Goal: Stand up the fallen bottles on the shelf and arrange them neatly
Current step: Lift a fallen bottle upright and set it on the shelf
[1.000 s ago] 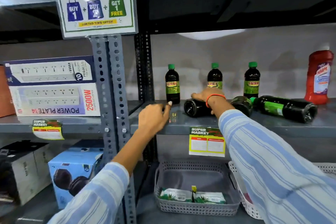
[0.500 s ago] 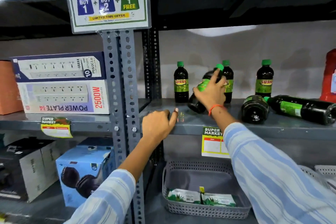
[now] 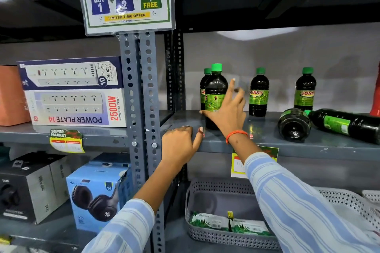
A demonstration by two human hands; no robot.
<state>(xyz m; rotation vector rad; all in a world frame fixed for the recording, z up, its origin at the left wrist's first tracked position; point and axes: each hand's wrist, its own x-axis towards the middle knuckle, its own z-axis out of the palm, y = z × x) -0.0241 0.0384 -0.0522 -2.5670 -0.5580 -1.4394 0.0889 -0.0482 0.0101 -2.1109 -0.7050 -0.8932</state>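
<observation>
— Fingers (image 3: 233, 88) of my right hand (image 3: 228, 113) are spread loose beside the upright bottle (image 3: 214, 96); nothing's gripped.
— Risk?
— A careless brush tips it; it's near the shelf (image 3: 267, 139) lip. My left hand (image 3: 181, 144) rests flat, fingers together, on that edge.
— Room?
— Gaps between standing bottles; two fallen bottles (image 3: 339, 123) lie at right, and might roll

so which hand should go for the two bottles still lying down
Right. The right hand is already up on the shelf, open beside the bottle just stood up, nearer the fallen bottles and. The left hand rests on the shelf's front edge, farther away.
</observation>
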